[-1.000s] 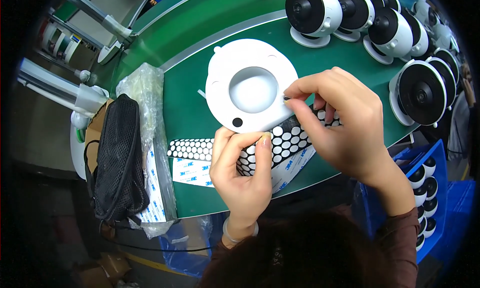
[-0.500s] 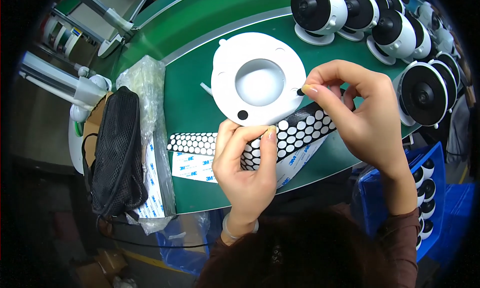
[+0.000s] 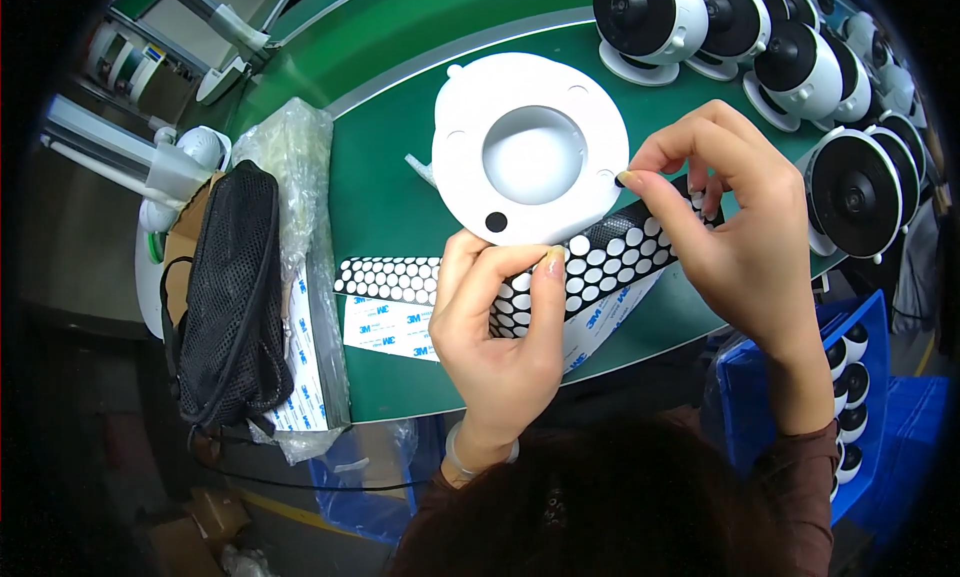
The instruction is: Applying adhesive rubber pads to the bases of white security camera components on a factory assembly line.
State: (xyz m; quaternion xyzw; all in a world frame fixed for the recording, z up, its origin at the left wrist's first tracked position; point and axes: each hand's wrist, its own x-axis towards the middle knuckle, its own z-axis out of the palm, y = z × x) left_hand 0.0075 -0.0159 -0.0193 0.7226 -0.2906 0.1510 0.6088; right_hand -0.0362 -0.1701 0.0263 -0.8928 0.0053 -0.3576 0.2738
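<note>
A white ring-shaped base [image 3: 460,167] with a large round opening lies on the green table, one black round pad [image 3: 496,222] in its lower-left recess. In front of it, my left hand [image 3: 510,327] is closed, thumb and fingers pinching a black sheet of white round stickers [image 3: 620,262] close to the base's near edge. My right hand [image 3: 725,197] has thumb and forefinger pressed together at the base's right side, beside a small round recess. What sits between those fingertips is hidden. Blue-and-white printed backing paper [image 3: 390,329] lies under the sticker sheet.
White cameras with black faces [image 3: 640,22] crowd the far right of the table [image 3: 390,387]. A blue bin [image 3: 865,377] with more of them stands at lower right. A black mesh pouch [image 3: 235,287] and a clear plastic bag [image 3: 300,177] lie along the left edge.
The black pad seen at my right fingertips is now out of sight. The base, sticker sheet and both hands sit slightly farther right in the picture, as do the cameras.
</note>
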